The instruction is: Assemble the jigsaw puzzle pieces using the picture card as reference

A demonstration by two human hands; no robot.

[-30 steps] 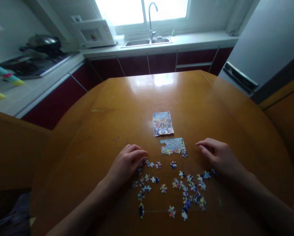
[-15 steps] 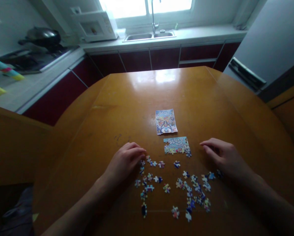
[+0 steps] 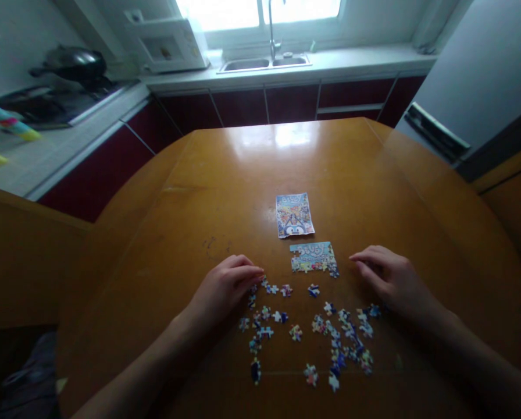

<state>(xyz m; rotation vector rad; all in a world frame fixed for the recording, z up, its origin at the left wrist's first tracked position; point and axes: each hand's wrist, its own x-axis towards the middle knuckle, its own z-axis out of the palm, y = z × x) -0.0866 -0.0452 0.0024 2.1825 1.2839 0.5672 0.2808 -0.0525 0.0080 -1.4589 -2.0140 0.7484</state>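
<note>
My left hand rests low over the table, fingers pressed together, with its fingertips at the upper left edge of the loose puzzle pieces. Whatever is under or between those fingertips is hidden. To the right, my right hand hovers with thumb and forefinger closed in a pinch; I cannot make out anything in it. Between the hands lies a joined section of jigsaw puzzle, pale blue with lettering along its top and jagged left and lower edges. Just beyond it is a printed picture sheet with similar lettering and a penguin-like face.
Several more loose pieces are scattered and clustered toward me on the wooden table. Past the table are a counter with a sink, a microwave, a wok on the stove and a fridge at right.
My left hand has shifted slightly right over the nearby pieces. My right hand has moved a little left, toward the joined puzzle section. The pieces look unmoved.
</note>
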